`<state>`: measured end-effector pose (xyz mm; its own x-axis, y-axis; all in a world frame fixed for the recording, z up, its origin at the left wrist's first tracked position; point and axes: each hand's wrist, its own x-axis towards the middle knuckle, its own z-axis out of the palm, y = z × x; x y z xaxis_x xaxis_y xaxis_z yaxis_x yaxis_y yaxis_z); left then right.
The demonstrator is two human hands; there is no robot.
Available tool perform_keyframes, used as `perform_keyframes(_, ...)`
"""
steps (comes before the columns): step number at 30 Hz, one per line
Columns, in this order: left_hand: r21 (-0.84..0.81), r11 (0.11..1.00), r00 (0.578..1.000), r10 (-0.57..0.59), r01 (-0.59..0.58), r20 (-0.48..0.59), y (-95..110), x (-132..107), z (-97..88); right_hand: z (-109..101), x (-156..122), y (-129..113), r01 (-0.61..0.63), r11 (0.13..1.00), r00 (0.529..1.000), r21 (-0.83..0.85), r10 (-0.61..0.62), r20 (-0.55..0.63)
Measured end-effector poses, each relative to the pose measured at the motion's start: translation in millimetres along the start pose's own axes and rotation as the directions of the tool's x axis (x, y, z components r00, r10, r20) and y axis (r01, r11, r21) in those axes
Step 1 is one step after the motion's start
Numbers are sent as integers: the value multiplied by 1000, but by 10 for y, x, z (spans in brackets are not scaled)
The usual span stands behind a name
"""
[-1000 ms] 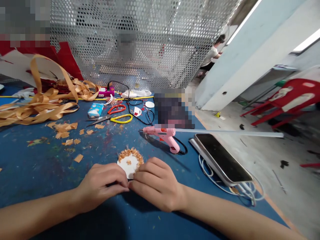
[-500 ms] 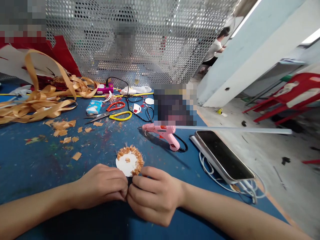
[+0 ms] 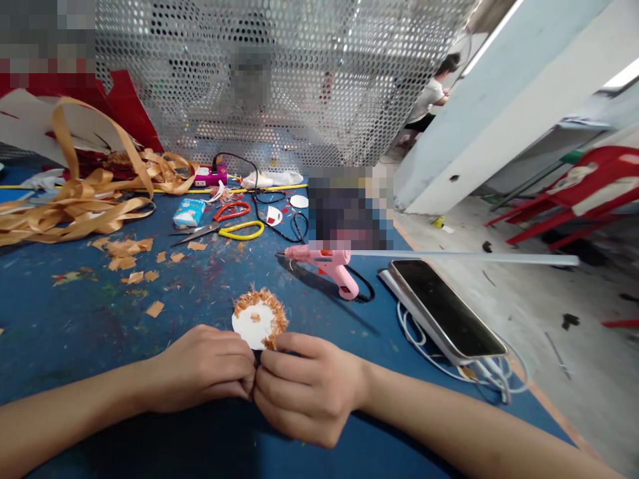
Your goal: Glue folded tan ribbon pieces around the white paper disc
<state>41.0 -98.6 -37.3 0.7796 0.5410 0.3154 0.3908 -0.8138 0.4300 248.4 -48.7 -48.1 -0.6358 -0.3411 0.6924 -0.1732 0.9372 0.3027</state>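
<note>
My left hand and my right hand meet just above the near part of the blue table. Both have curled fingers pressed together, and whatever is pinched between them is hidden. Just beyond the fingertips lies a white paper disc, partly rimmed with frayed golden ribbon bits. A single golden piece sits near its middle. Small cut ribbon squares are scattered to the left. Further back, a pink glue gun rests on its side, holding a long clear glue stick.
A phone lies at right over white cables. Scissors with red and yellow handles, a blue tissue pack and a purple power socket are further back. Loose golden ribbon heaps at left. Perforated metal sheet stands behind; a person is beyond.
My right hand's fingers have shifted very slightly left and up. The disc, glue gun and other table items stay in place; the view has barely moved.
</note>
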Motion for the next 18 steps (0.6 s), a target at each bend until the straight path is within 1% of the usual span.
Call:
perform_keyframes(5,-44,999,1000,-14,14,-9,-8,-16,5,-3,4,6,-44,999,999,11,44,1)
perform_keyframes(10,-168,977,991,-130,131,16,-21,-33,-12,-12,17,2,-169,985,986,30,169,-6)
perform_keyframes(12,-192,968,987,-161,163,25,-24,-37,-20,-14,20,0,-195,980,981,31,195,-8)
perform_keyframes(15,-195,964,983,-183,180,0,-27,-43,-23,-16,26,-2,-210,978,978,17,210,-9)
perform_keyframes(18,-179,966,978,-200,187,-56,-26,-40,-18,-21,33,-5,-250,968,968,-5,250,14)
